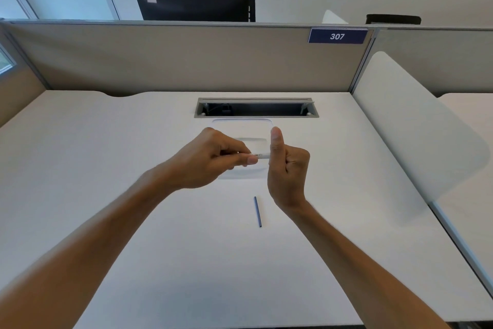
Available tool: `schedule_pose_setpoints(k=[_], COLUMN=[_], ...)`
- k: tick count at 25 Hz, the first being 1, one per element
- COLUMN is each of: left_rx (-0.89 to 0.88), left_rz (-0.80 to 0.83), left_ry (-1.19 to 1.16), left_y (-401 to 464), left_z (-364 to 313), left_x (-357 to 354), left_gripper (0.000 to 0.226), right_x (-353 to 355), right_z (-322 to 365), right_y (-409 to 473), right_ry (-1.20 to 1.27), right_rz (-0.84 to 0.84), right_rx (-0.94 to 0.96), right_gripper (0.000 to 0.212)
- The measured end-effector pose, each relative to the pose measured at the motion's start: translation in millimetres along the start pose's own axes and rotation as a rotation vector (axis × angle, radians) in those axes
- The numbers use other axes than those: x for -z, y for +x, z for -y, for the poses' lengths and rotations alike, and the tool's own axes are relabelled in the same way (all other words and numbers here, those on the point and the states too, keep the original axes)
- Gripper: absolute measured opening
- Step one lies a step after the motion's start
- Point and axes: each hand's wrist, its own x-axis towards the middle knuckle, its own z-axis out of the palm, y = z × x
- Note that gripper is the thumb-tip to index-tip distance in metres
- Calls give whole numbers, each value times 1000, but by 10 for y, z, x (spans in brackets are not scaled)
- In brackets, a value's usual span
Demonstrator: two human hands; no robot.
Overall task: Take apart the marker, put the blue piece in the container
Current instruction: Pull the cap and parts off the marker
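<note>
At a white office tabletop numbered 307 on a blue plate fixed to the beige partition, two bare hands work over a clear, shallow plastic container set just in front of the open cable slot. Left hand pinches the white marker barrel between thumb and curled fingers, the barrel lying roughly level and pointing toward the right hand — printed lettering shows on the short stretch visible between the two hands. Right hand stands with its thumb up and its fingers curled tight against the palm, closing around the barrel's far end, though that end is hidden behind the hand. Both hands hover above the container rather than on it. A thin blue piece — a slim rod — lies on the tabletop nearer the person, below the right wrist, apart from both hands and outside the container. Beyond the partition, a dark monitor back faces away, and a white curved side screen borders the tabletop on the right.
</note>
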Motion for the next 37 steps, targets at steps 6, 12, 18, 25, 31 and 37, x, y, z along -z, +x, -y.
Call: schedule_pose_setpoints(k=[6,12,18,25,31,37], left_rx=[87,-154,-357,-109,86,-43], left_rz=[131,-132,-184,26,194,-43], left_ry=[-39,470,654,87,-109,412], left_y=[104,10,-57,39,127,70], left_z=[64,131,102,-9,27,49], left_x=[83,-100,-116,62,175,60], left_gripper=[27,30,21,23,24,24], right_x=[-8,-6,-10,-6,-6,-9], right_z=[-74,-138,-89,-40,-39,-144], right_y=[21,-15,22,77,121,83], right_ry=[-58,-46,-13,-38,-72,-73], right_rz=[34,81,99,105,119,159], right_rx=[26,-399,-406,-131,75,-304], right_gripper=[57,63,63,57,50,61])
